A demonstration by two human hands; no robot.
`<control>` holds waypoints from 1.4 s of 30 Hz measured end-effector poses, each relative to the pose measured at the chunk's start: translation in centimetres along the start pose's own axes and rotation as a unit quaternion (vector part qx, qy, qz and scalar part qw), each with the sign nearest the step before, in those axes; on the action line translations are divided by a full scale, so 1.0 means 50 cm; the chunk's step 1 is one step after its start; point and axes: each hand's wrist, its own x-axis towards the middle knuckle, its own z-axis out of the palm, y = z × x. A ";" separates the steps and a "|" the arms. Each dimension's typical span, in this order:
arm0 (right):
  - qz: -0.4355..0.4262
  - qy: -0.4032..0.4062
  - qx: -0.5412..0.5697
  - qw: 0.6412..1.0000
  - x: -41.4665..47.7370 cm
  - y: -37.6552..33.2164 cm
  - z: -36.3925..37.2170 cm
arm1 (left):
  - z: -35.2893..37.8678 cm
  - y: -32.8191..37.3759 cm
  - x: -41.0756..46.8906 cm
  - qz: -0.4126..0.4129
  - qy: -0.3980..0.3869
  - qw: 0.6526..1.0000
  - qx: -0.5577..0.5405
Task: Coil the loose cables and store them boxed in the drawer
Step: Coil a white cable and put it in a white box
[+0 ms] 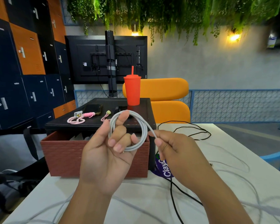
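A white cable is wound in a round coil of a few loops around the fingers of my left hand, held up in front of me. My right hand pinches the cable's free end just right of the coil. Behind my hands stands a reddish-brown drawer, pulled out of a black drawer unit. A loose black cable lies on the white table to the right, and it runs down under my right forearm. Other white cables sprawl over the table.
On top of the black unit are a red tumbler with a straw, a phone and pink straps. A purple sticker lies by the drawer. An orange chair stands behind, a black bag at the left.
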 end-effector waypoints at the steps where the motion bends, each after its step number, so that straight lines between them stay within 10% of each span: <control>1: 0.005 0.009 -0.006 1.000 0.000 0.001 0.000 | -0.001 0.002 -0.001 -0.001 -0.002 1.000 0.002; 7: 0.038 0.161 0.021 0.986 0.001 0.003 -0.005 | 0.010 -0.007 -0.009 -0.020 -0.014 1.000 -0.002; 23: 0.022 -0.107 -0.074 0.991 -0.016 -0.046 0.014 | 0.030 -0.014 0.004 0.148 0.057 0.980 0.122; 33: -0.051 -0.072 -0.153 0.984 -0.023 -0.065 -0.011 | 0.015 -0.045 0.001 0.102 0.053 0.774 0.623; 42: -0.094 0.081 -0.036 0.992 -0.008 -0.033 -0.026 | 0.043 -0.027 -0.012 -0.028 0.005 0.864 0.502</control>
